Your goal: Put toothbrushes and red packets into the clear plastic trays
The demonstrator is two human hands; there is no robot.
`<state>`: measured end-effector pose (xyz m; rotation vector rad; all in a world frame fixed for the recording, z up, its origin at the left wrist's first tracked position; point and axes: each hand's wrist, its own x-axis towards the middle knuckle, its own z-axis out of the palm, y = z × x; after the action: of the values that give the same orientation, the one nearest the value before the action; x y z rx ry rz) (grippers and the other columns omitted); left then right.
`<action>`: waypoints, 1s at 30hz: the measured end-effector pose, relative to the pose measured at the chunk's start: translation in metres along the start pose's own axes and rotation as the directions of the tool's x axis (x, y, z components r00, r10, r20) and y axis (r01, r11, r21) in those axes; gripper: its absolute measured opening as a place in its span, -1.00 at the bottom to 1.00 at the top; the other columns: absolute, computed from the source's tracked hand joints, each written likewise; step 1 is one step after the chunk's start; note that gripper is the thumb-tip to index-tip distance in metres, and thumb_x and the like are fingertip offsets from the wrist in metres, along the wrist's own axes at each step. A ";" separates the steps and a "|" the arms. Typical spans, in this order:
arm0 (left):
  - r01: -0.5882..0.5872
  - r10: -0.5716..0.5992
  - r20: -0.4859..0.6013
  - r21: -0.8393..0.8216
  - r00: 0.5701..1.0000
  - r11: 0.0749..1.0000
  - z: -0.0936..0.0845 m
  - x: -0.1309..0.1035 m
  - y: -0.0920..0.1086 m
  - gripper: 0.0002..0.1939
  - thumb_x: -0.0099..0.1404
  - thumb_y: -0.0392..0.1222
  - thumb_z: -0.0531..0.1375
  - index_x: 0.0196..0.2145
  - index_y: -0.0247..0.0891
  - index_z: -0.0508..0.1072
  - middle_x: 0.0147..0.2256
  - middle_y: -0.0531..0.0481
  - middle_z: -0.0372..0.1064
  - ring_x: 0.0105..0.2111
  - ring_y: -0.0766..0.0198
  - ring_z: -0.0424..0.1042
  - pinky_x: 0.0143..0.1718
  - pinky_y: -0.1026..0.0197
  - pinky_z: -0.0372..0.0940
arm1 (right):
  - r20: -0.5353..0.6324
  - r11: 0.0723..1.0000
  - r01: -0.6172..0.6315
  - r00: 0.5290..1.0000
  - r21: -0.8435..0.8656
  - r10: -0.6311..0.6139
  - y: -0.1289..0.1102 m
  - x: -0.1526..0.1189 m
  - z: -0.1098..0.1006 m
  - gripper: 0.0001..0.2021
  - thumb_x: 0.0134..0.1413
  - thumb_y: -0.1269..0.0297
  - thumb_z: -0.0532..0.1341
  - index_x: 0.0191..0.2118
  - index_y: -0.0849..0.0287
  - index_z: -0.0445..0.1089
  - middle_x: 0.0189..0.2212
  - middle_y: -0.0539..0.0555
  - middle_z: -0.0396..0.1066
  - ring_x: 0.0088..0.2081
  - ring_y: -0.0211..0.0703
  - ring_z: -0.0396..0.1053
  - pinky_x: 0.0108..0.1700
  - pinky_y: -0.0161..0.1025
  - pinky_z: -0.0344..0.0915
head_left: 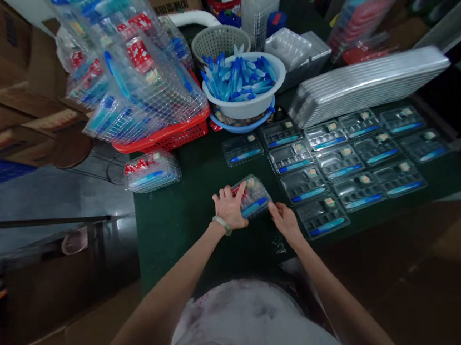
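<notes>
At left, stacked packs (153,173) sit on the green table (178,229). The person's left hand (230,209), fingers splayed, covers part of a clear pack (255,196) mid-scene; the right hand (286,221) touches its right corner (pinching or not, one cannot tell), left of laid-out trays (341,163).

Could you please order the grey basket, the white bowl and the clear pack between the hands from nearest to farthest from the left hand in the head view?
1. Clear pack: touching the left hand.
2. White bowl: beyond the pack.
3. Grey basket: farthest, behind the bowl.
</notes>
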<state>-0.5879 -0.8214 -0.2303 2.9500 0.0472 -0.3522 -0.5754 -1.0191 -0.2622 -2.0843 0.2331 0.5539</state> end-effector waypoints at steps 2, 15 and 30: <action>-0.048 0.045 0.079 0.037 0.996 0.998 0.007 0.009 0.005 0.28 -0.34 0.06 0.36 0.31 -0.07 -0.15 0.10 -0.40 0.00 -0.02 -0.25 0.13 -0.09 -0.15 0.02 | -0.115 0.993 -0.004 0.993 -0.121 -0.010 0.005 0.018 -0.007 -0.41 0.13 -0.11 -0.01 -0.06 0.38 0.35 -0.26 0.29 0.45 -0.20 0.02 0.41 -0.13 -0.14 0.29; -0.036 0.040 -0.101 0.048 0.994 0.998 0.038 -0.030 -0.002 -0.04 -0.01 -0.22 0.23 0.31 -0.17 -0.06 0.31 -0.35 -0.29 0.28 -0.33 -0.39 0.05 -0.45 -0.19 | 0.156 0.793 0.137 0.986 -0.593 -0.054 -0.049 0.023 0.035 -0.52 0.25 0.04 -0.05 -0.01 0.35 0.33 -0.14 0.36 0.37 -0.10 0.06 0.39 -0.08 -0.12 0.26; 0.340 -0.305 -0.231 0.131 0.924 0.931 0.036 -0.103 -0.242 -0.33 0.20 -0.33 0.04 0.27 -0.19 0.09 0.24 -0.37 -0.08 0.20 -0.24 -0.05 0.03 -0.23 0.00 | 0.515 0.870 0.364 0.843 -0.334 -0.155 -0.143 0.006 0.261 -0.48 0.13 -0.07 0.07 -0.05 0.33 0.36 -0.16 0.29 0.45 -0.12 0.04 0.43 -0.13 -0.17 0.33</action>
<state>-0.7086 -0.5906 -0.2798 3.1336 0.5651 -0.0888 -0.5935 -0.7221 -0.2779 -2.2542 -0.5049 0.9868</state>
